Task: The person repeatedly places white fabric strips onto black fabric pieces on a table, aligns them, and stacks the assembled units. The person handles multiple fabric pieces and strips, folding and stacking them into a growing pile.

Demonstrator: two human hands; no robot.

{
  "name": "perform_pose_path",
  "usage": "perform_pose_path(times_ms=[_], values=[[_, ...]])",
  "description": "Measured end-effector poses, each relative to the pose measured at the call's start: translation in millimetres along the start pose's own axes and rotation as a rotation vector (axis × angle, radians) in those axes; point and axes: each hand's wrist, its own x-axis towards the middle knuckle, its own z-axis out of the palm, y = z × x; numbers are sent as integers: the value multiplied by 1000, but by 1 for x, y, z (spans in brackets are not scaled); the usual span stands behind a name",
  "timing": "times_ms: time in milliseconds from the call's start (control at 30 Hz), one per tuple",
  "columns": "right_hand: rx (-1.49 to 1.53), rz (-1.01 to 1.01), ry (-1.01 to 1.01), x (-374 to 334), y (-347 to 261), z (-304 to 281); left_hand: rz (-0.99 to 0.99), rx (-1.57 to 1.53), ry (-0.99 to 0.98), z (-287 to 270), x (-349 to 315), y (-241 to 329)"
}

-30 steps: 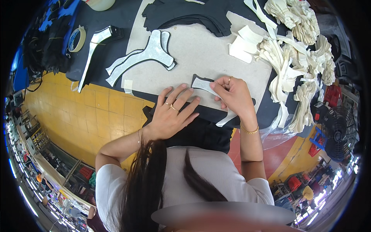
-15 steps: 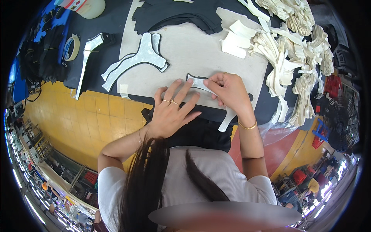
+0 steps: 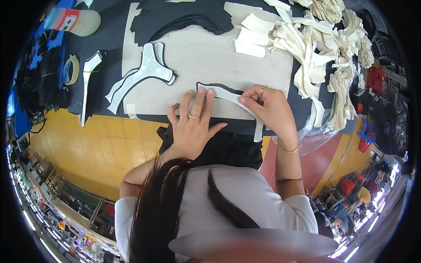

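Item one: our left hand (image 3: pixel 193 122), laid flat with fingers spread and extended, fingertips pressing on the near end of a curved pale grey strip backed with black material (image 3: pixel 228 97). The hand is open, clamped on nothing; two gold rings show on its fingers.

Item two: our right hand (image 3: pixel 269 107), just right of the left, fingers drawn together and pinching the same curved strip at the top of its arc. A gold bracelet (image 3: pixel 287 149) sits on that wrist.

Item three: the strip itself. It lies on the near edge of a large pale grey board (image 3: pixel 210 57), running from under the left fingertips, arching rightward beneath the right hand, then dropping toward us past the board's edge. So it sits between and under both hands, touching each.

Item four: the table (image 3: pixel 109 39), covered in dark cloth, bearing the board.

Item five: a pale Y-shaped cut piece (image 3: pixel 144 74), on the board, left of the left hand and apart from it.

Item six: a heap of cream-coloured cut strips (image 3: pixel 324 48), at the right of the board, beyond the right hand.

Item seven: a roll of tape (image 3: pixel 70 71), far left on the table.

Item eight: black cut fabric pieces (image 3: pixel 180 17), at the far edge of the board.
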Motion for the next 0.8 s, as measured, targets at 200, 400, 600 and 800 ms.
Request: perform_pose_path(times_ms=[200, 400, 600, 800], values=[[-88, -10, 59, 4, 1, 3, 6, 52, 8, -1, 2, 2], [-175, -30, 61, 7, -1, 2, -1, -14, -33, -12, 10, 4], [-178, -75, 84, 8, 3, 5, 91, -158, 31, -10, 26, 14], [-98, -97, 81, 5, 10, 3, 176, -158, 33, -2, 24, 13]])
